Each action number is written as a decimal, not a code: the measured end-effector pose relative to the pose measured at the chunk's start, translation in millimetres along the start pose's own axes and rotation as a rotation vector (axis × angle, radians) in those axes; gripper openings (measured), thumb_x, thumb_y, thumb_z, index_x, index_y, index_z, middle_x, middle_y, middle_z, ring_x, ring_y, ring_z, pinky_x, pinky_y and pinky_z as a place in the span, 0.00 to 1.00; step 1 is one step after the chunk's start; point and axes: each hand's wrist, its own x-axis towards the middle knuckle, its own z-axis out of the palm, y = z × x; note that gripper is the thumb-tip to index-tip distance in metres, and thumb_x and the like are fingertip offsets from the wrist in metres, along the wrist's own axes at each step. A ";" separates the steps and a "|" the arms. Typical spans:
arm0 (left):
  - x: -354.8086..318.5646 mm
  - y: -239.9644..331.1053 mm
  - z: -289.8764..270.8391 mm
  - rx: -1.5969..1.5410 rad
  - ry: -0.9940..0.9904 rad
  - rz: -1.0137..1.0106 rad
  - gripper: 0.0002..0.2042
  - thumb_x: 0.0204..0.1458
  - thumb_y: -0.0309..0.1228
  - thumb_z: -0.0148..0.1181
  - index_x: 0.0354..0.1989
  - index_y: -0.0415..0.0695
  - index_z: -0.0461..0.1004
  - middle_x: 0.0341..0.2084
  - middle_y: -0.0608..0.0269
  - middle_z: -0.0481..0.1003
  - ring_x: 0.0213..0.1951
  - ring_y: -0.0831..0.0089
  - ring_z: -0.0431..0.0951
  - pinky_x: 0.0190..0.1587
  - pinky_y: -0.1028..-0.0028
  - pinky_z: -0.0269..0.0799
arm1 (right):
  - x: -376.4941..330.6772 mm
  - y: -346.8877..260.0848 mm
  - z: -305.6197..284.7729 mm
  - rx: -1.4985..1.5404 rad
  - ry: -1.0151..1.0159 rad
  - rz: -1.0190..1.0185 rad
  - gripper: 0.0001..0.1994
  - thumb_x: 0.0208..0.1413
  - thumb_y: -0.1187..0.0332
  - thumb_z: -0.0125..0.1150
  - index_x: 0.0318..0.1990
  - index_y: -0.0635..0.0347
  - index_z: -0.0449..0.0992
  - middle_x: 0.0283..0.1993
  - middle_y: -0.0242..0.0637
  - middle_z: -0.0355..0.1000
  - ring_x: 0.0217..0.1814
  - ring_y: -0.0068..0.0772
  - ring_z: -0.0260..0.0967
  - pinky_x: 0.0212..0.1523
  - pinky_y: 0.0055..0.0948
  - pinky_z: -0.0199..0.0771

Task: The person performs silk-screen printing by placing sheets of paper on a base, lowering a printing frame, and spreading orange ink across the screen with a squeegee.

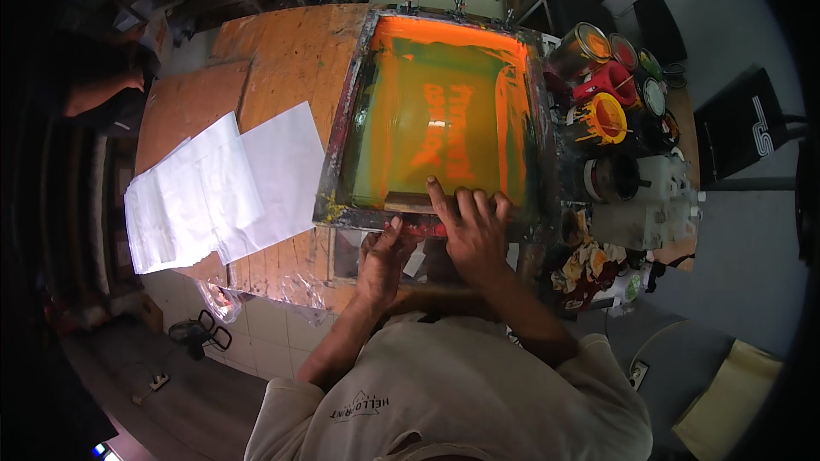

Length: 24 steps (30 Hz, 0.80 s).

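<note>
A screen-printing frame lies on the wooden table before me. Its green mesh carries orange ink, thickest along the far end and right side, with orange lettering in the middle. My right hand grips a wooden-handled squeegee at the near end of the mesh, index finger stretched along it. At the frame's near edge, my left hand is closed with its thumb on the rim; its other fingers are partly hidden below.
White paper sheets lie left on the wooden table. Open ink cans, a dark jar, translucent containers and stained rags crowd the right side. Hinge clamps stand behind the frame. Another person's arm shows far left.
</note>
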 end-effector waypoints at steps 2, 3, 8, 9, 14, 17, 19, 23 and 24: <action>-10.7 18.8 16.3 -0.012 -0.086 0.062 0.15 0.61 0.42 0.63 0.48 0.44 0.76 0.39 0.61 0.80 0.45 0.65 0.80 0.56 0.60 0.72 | 13.7 -2.3 -20.8 -0.007 0.034 0.005 0.28 0.59 0.64 0.60 0.68 0.51 0.70 0.37 0.38 0.64 0.44 0.39 0.64 0.48 0.46 0.57; -13.5 27.7 23.4 -0.026 -0.144 0.087 0.15 0.61 0.41 0.63 0.49 0.43 0.76 0.41 0.60 0.80 0.46 0.65 0.80 0.56 0.59 0.72 | 23.5 -2.2 -35.0 -0.005 0.031 0.004 0.28 0.59 0.61 0.61 0.68 0.51 0.70 0.38 0.39 0.64 0.44 0.39 0.64 0.47 0.46 0.58; -9.9 77.2 62.8 -0.224 -0.380 0.253 0.10 0.56 0.25 0.61 0.45 0.36 0.78 0.42 0.52 0.82 0.45 0.57 0.83 0.60 0.53 0.73 | 94.6 22.3 -79.6 -0.025 0.267 -0.102 0.27 0.60 0.49 0.63 0.61 0.54 0.75 0.35 0.39 0.70 0.38 0.41 0.68 0.42 0.45 0.60; -1.5 91.9 68.2 -0.174 -0.422 0.263 0.08 0.55 0.24 0.59 0.40 0.34 0.79 0.40 0.48 0.82 0.43 0.56 0.83 0.59 0.54 0.75 | 111.3 28.3 -88.8 0.004 0.310 -0.124 0.26 0.60 0.49 0.63 0.59 0.55 0.76 0.33 0.39 0.71 0.36 0.41 0.69 0.41 0.45 0.62; 138.3 99.2 8.8 0.599 0.168 0.587 0.17 0.63 0.41 0.58 0.42 0.36 0.77 0.43 0.49 0.79 0.46 0.62 0.78 0.52 0.65 0.70 | 180.7 52.5 -128.3 0.069 0.201 -0.115 0.26 0.60 0.46 0.63 0.55 0.57 0.79 0.39 0.43 0.79 0.36 0.45 0.75 0.44 0.39 0.70; 173.1 60.2 -10.5 1.737 0.790 0.630 0.18 0.57 0.44 0.65 0.43 0.40 0.78 0.46 0.50 0.73 0.53 0.55 0.71 0.54 0.58 0.67 | 220.4 35.7 -198.0 0.063 -0.167 0.053 0.16 0.70 0.61 0.48 0.32 0.60 0.74 0.17 0.30 0.67 0.16 0.21 0.63 0.23 0.25 0.72; 191.1 50.3 -29.6 1.740 0.642 0.710 0.19 0.53 0.44 0.68 0.45 0.42 0.78 0.45 0.49 0.68 0.52 0.52 0.68 0.54 0.54 0.65 | 242.4 34.4 -207.4 0.174 -0.261 0.164 0.17 0.70 0.62 0.49 0.29 0.60 0.73 0.17 0.31 0.68 0.18 0.23 0.69 0.24 0.27 0.72; 205.2 61.9 -46.6 1.417 0.314 0.732 0.15 0.55 0.38 0.67 0.41 0.38 0.78 0.35 0.49 0.75 0.40 0.58 0.77 0.42 0.60 0.71 | 264.3 42.0 -203.4 0.243 -0.205 0.231 0.17 0.69 0.63 0.51 0.26 0.59 0.72 0.19 0.33 0.71 0.24 0.25 0.77 0.26 0.28 0.72; 202.9 71.4 -46.2 1.225 0.199 0.682 0.13 0.55 0.36 0.66 0.40 0.37 0.78 0.31 0.49 0.77 0.36 0.59 0.79 0.39 0.62 0.73 | 268.3 45.7 -197.7 0.228 -0.147 0.197 0.17 0.68 0.62 0.52 0.27 0.60 0.74 0.21 0.34 0.72 0.24 0.25 0.77 0.26 0.28 0.71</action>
